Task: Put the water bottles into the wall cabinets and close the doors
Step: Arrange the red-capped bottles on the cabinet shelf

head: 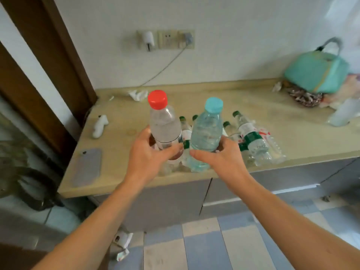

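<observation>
My left hand (150, 158) grips a clear bottle with a red cap (164, 123) around its lower body, holding it upright above the counter. Beside it, my right hand (220, 156) grips a pale blue bottle with a turquoise cap (207, 133), also upright. The two bottles stand close together. Behind and under them, several green-capped bottles (251, 137) lie and stand in torn plastic wrap on the beige counter (120, 172). No wall cabinet is in view.
A phone (87, 167) lies at the counter's front left, and a small white toy (100, 126) sits behind it. A teal bag (315, 73) and a clear container (342, 114) occupy the right end. Grey base cabinet doors (171, 201) are below, shut.
</observation>
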Available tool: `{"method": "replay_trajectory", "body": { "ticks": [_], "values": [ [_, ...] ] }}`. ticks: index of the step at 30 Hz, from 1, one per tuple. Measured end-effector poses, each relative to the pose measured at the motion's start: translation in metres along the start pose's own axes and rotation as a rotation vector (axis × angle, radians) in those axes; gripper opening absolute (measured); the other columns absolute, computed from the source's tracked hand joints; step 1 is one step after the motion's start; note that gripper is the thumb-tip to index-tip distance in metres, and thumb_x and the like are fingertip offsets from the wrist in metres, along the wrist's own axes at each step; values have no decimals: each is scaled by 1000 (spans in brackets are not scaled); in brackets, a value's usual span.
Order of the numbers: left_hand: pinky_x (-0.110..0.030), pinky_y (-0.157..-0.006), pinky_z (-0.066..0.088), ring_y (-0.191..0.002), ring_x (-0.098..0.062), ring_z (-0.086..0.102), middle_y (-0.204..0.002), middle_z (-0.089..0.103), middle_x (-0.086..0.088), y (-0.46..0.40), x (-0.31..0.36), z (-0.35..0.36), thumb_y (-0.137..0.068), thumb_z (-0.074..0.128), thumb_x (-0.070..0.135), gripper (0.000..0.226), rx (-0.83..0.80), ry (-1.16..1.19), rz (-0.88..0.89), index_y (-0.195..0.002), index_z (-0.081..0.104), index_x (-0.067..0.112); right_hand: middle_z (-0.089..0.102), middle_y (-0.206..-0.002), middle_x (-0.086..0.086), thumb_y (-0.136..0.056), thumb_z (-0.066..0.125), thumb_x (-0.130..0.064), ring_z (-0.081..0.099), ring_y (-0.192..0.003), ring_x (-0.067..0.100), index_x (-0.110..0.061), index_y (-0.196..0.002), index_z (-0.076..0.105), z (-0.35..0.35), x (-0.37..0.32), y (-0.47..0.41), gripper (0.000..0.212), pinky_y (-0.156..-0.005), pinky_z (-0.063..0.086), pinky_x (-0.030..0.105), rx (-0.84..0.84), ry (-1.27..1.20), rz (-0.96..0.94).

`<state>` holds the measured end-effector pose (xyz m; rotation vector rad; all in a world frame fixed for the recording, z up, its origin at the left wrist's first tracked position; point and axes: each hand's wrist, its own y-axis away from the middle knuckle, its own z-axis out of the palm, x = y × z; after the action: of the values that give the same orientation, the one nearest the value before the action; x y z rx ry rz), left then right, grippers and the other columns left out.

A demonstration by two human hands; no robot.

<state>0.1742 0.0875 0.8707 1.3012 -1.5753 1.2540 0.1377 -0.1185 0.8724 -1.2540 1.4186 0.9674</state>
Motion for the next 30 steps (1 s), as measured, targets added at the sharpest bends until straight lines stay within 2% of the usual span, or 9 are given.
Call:
{"method": "replay_trajectory", "body": {
  "ticks": [4,8,11,14,18,23,26,28,30],
  "values": [
    [-13,-68,53,-85,3,71,-93,74,22,-49,62,-67,-61,92,39,50,35,-15,153,-104,68,33,79,-96,-11,-66,93,-31,75,-88,6,-26,-108,73,32,-93,-31,47,-73,61,22,27,-61,-144],
    [-8,-68,51,-90,4,67,-98,72,23,-89,125,-114,-64,88,46,49,104,-11,280,-107,66,37,79,-95,-11,-60,91,-40,75,-89,7,-25,-106,74,46,-181,-58,51,-79,57,28,53,-99,-257],
    [-1,-63,46,-92,18,60,-97,66,39,-119,169,-139,-67,88,47,45,161,-6,343,-103,62,47,79,-96,-10,-57,90,-40,76,-91,9,-26,-102,75,45,-241,-77,49,-82,56,30,60,-133,-344],
    [-4,-65,44,-91,22,57,-95,61,46,-149,211,-156,-66,86,52,43,203,-15,424,-99,58,53,80,-96,-8,-56,90,-37,76,-92,10,-25,-101,76,38,-293,-96,48,-82,56,29,56,-157,-432],
    [-4,-61,48,-92,20,59,-95,62,45,-185,262,-169,-57,78,67,50,255,9,538,-101,57,52,80,-96,-4,-55,93,-33,76,-90,12,-19,-104,75,26,-354,-129,54,-77,58,28,41,-219,-533],
    [-5,-61,50,-92,12,62,-102,71,22,-239,312,-178,-67,86,50,58,329,18,602,-119,65,35,80,-94,-6,-59,97,-25,76,-89,13,-23,-94,77,6,-416,-172,40,-88,59,39,6,-248,-661],
    [-8,-60,51,-91,7,64,-105,71,17,-272,337,-177,-67,87,48,58,361,-11,630,-119,65,33,80,-93,-6,-68,93,-17,77,-86,12,-23,-93,77,-10,-443,-204,30,-80,59,35,12,-245,-734],
    [-14,-67,53,-94,-3,67,-108,70,15,-294,351,-173,-66,86,48,61,379,-37,638,-121,64,31,80,-91,-7,-69,92,-18,77,-83,10,-23,-94,77,-18,-459,-227,30,-74,58,30,27,-231,-754],
    [-25,-73,56,-98,-8,66,-110,69,12,-319,363,-169,-65,87,49,64,392,-74,631,-120,63,29,80,-91,-6,-70,92,-20,77,-83,12,-22,-98,77,-26,-473,-252,32,-75,61,34,42,-216,-743]
  ]
}}
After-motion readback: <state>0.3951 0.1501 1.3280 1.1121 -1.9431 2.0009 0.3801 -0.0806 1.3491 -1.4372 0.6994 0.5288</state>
